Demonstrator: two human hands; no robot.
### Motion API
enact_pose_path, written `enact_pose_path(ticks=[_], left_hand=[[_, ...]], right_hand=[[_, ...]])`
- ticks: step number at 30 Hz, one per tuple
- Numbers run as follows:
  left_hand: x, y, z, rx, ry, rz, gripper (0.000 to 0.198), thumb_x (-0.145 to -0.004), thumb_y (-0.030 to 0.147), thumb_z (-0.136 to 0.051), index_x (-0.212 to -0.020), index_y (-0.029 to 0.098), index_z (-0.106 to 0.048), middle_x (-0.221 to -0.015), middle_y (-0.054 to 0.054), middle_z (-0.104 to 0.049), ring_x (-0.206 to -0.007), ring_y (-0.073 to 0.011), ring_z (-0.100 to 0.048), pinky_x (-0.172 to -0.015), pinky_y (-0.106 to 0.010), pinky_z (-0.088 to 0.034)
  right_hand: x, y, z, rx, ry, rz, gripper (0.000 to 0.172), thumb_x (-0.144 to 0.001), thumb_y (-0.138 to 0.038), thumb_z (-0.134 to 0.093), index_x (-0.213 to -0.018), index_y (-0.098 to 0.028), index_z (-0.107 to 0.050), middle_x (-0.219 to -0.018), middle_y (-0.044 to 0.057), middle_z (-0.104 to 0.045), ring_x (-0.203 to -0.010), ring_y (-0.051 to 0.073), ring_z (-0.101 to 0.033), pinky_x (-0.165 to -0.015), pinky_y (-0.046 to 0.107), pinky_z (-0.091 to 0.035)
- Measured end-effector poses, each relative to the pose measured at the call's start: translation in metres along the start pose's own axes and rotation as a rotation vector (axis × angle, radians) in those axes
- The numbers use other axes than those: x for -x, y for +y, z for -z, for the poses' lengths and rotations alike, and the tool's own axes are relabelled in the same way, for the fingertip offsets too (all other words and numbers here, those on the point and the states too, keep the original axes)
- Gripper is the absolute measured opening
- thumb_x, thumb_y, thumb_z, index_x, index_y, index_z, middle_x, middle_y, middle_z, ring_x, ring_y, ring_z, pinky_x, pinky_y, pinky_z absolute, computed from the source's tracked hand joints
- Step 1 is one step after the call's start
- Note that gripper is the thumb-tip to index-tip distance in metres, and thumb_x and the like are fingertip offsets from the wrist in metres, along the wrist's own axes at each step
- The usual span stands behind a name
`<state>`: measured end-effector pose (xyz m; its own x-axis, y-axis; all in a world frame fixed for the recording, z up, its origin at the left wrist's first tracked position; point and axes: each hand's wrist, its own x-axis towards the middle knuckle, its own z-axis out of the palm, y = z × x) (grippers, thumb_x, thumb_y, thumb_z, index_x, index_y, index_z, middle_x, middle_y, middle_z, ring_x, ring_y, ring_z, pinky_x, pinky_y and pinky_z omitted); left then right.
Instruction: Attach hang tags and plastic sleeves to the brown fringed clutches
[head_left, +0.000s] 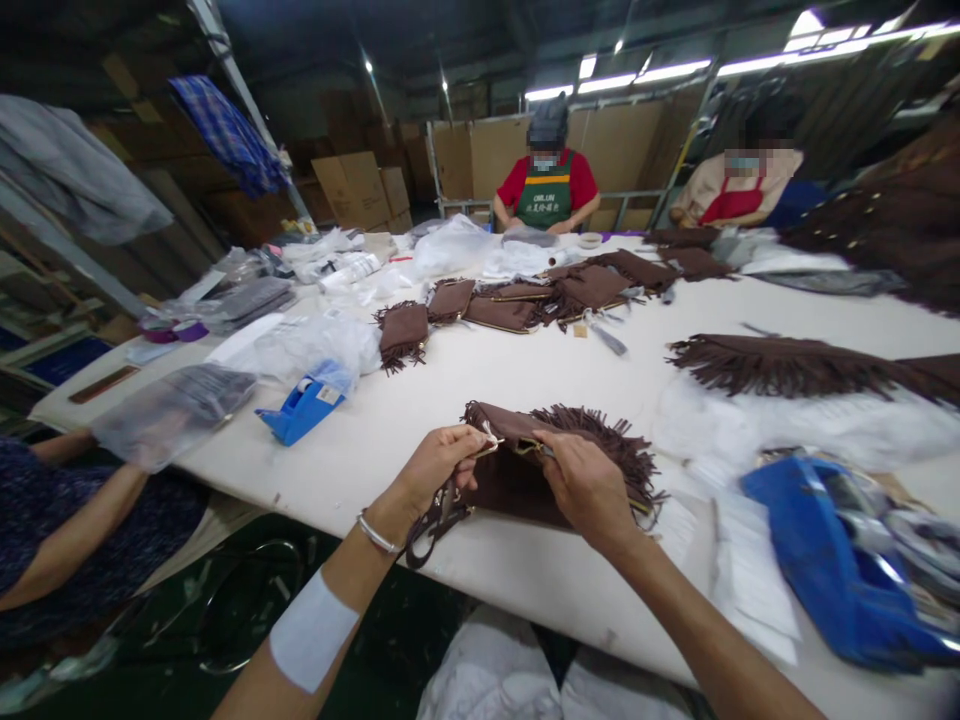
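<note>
A brown fringed bag (585,445) lies on the white table (525,370) right in front of me. My left hand (435,465) is closed on its left end, pinching the metal fitting, with a dark strap hanging below the wrist. My right hand (589,485) is closed on the bag's top edge near the middle. Both hands grip the same bag.
Several more brown fringed bags (517,300) lie across the table, with a long fringed piece (780,362) at right. A blue tape dispenser (300,410) sits left, a blue object (832,560) at right. Plastic bags clutter the left. A person's arm (67,530) reaches in at left; two people sit opposite.
</note>
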<state>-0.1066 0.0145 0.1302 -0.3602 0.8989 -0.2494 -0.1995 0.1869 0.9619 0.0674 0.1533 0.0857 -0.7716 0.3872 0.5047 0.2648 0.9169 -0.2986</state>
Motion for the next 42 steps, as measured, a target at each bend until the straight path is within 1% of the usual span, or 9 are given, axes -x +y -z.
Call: enact_pose_path(ticks=[8, 12, 17, 22, 25, 28, 31, 37, 42], left_hand=[[-0.003, -0.001, -0.02, -0.854, 0.327, -0.342, 0.059, -0.07, 0.039, -0.073, -0.124, 0.025, -0.052, -0.097, -0.004, -0.071, -0.084, -0.0234, -0.064, -0.076, -0.033, -0.047], [-0.012, -0.015, -0.022, -1.07, 0.347, -0.46, 0.035, -0.086, 0.032, -0.054, -0.121, 0.029, -0.058, -0.12, -0.005, -0.066, -0.106, -0.0244, -0.062, -0.093, -0.035, -0.043], [-0.02, -0.028, -0.006, -0.923, 0.334, -0.323, 0.029, -0.084, 0.043, -0.054, -0.107, 0.029, -0.065, -0.103, -0.001, -0.072, -0.087, -0.0233, -0.067, -0.076, -0.032, -0.05], [-0.02, -0.028, -0.005, -0.744, 0.353, -0.181, 0.029, -0.077, 0.046, -0.061, -0.098, 0.026, -0.066, -0.066, 0.005, -0.067, -0.056, -0.0177, -0.06, -0.051, -0.025, -0.043], [-0.027, -0.023, -0.011, -0.69, 0.363, -0.175, 0.028, -0.076, 0.043, -0.062, -0.095, 0.023, -0.066, -0.054, 0.006, -0.058, -0.049, -0.0142, -0.053, -0.049, -0.023, -0.039], [-0.036, -0.011, -0.015, -0.654, 0.35, -0.198, 0.028, -0.074, 0.045, -0.064, -0.088, 0.021, -0.066, -0.046, 0.007, -0.051, -0.045, -0.0126, -0.047, -0.045, -0.021, -0.035], [-0.042, 0.008, -0.017, -0.658, 0.376, -0.23, 0.03, -0.072, 0.047, -0.065, -0.083, 0.02, -0.066, -0.041, 0.009, -0.046, -0.041, -0.0111, -0.043, -0.042, -0.021, -0.032], [-0.049, 0.043, -0.019, -0.494, 0.338, -0.248, 0.035, -0.069, 0.05, -0.068, -0.079, 0.018, -0.061, -0.046, 0.009, -0.045, -0.038, -0.0077, -0.038, -0.039, -0.019, -0.028], [-0.055, 0.057, -0.025, -0.306, 0.148, -0.157, 0.041, -0.071, 0.052, -0.067, -0.062, 0.02, -0.044, -0.041, 0.012, -0.031, -0.034, -0.0046, -0.027, -0.039, -0.019, -0.03]], right_hand=[[-0.018, 0.012, 0.006, -0.093, -0.06, -0.035, 0.03, -0.09, -0.015, -0.043, -0.118, -0.019, -0.056, -0.109, 0.008, -0.067, -0.099, 0.021, -0.061, -0.088, 0.035, -0.048], [-0.004, -0.011, -0.001, -0.078, -0.035, -0.002, 0.03, -0.091, -0.016, -0.045, -0.119, -0.017, -0.056, -0.11, 0.01, -0.067, -0.103, 0.023, -0.059, -0.09, 0.039, -0.048], [0.063, -0.032, -0.014, -0.073, 0.063, 0.064, 0.042, -0.091, -0.014, -0.044, -0.133, -0.017, -0.045, -0.137, 0.012, -0.051, -0.126, 0.024, -0.044, -0.105, 0.046, -0.039], [0.109, 0.013, -0.002, 0.034, 0.166, -0.187, 0.052, -0.088, -0.015, -0.049, -0.138, -0.016, -0.036, -0.141, 0.015, -0.044, -0.132, 0.027, -0.037, -0.105, 0.05, -0.036], [0.094, 0.058, 0.01, 0.133, 0.051, -0.327, 0.057, -0.084, -0.017, -0.056, -0.138, -0.015, -0.038, -0.14, 0.017, -0.046, -0.13, 0.029, -0.04, -0.101, 0.049, -0.037], [0.063, 0.097, 0.022, 0.135, -0.197, -0.359, 0.034, -0.085, -0.013, -0.049, -0.117, -0.02, -0.056, -0.111, 0.009, -0.067, -0.102, 0.022, -0.06, -0.083, 0.033, -0.045], [0.031, 0.123, 0.041, 0.136, -0.239, -0.363, 0.023, -0.088, -0.017, -0.043, -0.102, -0.02, -0.061, -0.092, 0.006, -0.07, -0.084, 0.019, -0.063, -0.07, 0.027, -0.041], [-0.009, 0.142, 0.094, 0.071, -0.273, -0.248, 0.019, -0.087, -0.033, -0.05, -0.082, -0.021, -0.063, -0.072, 0.001, -0.066, -0.067, 0.015, -0.058, -0.059, 0.023, -0.034], [-0.005, 0.144, 0.098, -0.448, -0.388, -0.29, 0.028, -0.077, -0.042, -0.062, -0.097, -0.021, -0.065, -0.08, -0.001, -0.069, -0.072, 0.016, -0.061, -0.061, 0.022, -0.043]])
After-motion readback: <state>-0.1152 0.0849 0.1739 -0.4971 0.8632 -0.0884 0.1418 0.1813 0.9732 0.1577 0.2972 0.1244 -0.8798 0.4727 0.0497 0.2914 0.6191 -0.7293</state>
